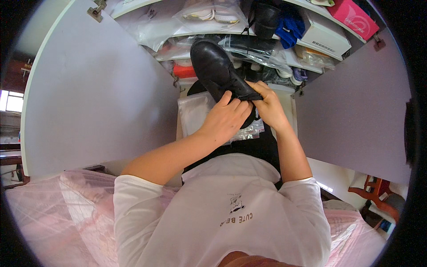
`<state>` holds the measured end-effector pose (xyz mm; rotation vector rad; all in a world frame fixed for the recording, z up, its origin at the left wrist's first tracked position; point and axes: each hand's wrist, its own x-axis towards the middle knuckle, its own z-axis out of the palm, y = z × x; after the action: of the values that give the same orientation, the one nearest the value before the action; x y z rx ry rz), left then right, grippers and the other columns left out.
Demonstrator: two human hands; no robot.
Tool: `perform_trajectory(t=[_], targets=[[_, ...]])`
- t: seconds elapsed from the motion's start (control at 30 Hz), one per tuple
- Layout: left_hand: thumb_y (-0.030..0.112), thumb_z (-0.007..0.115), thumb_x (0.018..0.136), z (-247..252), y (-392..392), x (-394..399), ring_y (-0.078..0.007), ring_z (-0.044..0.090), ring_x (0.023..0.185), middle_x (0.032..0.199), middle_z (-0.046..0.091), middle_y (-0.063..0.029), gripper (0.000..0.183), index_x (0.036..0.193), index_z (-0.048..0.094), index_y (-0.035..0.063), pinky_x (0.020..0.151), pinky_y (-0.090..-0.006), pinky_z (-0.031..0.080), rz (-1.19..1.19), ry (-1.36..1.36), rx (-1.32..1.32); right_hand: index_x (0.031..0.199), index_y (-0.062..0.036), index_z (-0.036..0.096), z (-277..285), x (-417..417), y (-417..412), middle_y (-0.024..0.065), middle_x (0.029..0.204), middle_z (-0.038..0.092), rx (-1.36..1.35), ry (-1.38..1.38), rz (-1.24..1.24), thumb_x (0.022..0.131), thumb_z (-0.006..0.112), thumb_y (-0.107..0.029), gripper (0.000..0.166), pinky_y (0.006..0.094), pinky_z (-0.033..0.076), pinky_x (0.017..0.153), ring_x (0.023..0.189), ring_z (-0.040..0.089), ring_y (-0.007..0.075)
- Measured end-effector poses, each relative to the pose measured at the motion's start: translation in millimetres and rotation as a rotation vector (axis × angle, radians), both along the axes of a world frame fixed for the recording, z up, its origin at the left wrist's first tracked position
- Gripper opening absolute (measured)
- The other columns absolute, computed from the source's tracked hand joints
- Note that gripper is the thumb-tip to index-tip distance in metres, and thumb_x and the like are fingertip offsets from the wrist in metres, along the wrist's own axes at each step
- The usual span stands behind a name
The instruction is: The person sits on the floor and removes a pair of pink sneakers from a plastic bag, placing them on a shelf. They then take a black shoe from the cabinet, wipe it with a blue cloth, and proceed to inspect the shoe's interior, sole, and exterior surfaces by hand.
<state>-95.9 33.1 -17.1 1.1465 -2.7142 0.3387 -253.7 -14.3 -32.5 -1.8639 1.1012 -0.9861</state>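
Note:
A black leather boot [215, 68] is held over my lap, its rounded toe pointing up and to the left towards the shelves. My right hand [268, 100] grips the boot's shaft at its right end. Against the near side of the boot lies my left hand [228, 116], its fingers curled at the shaft opening; whether they pinch the leather is hidden. Beneath the boot, clear plastic zip bags [193, 113] rest on my lap. Another black rounded item, partly covered by my hands, shows below the shaft.
Before me is an open shoe cabinet with white shelves [307, 66]. They hold bagged white shoes [213, 15], a white box [325, 35], a pink box [354, 18], a blue cloth [290, 28] and a red box [184, 70]. Cabinet doors stand open at left [100, 93] and right [353, 106].

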Motion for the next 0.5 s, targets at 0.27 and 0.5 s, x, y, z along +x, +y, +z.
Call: perform_trajectory(t=[0.27,0.5], targets=[[0.014,0.049,0.075,-7.2,-5.6,8.0,-0.0149,0.051,0.082,0.082,0.05,-0.0006,0.019,0.092,0.056,0.0109,0.09,-0.0365,0.033,-0.083,0.045,-0.045,0.106,-0.0019,0.059,-6.8,1.7,-0.8,0.0168,0.092,0.059,0.019,-0.038,0.046,0.068,0.049,0.006,0.04,0.0331,0.044,0.079,0.088,0.056,0.0326],[0.014,0.049,0.075,-4.7,-4.1,11.8,-0.0142,0.051,0.081,0.081,0.05,0.0007,0.019,0.092,0.056,0.0122,0.085,-0.0343,0.034,-0.089,0.01,-0.046,0.105,-0.0018,0.059,-5.1,0.7,-1.3,0.0174,0.091,0.059,0.016,-0.013,0.064,0.065,0.047,0.007,0.043,0.0338,0.044,0.077,0.088,0.056,0.0331]])
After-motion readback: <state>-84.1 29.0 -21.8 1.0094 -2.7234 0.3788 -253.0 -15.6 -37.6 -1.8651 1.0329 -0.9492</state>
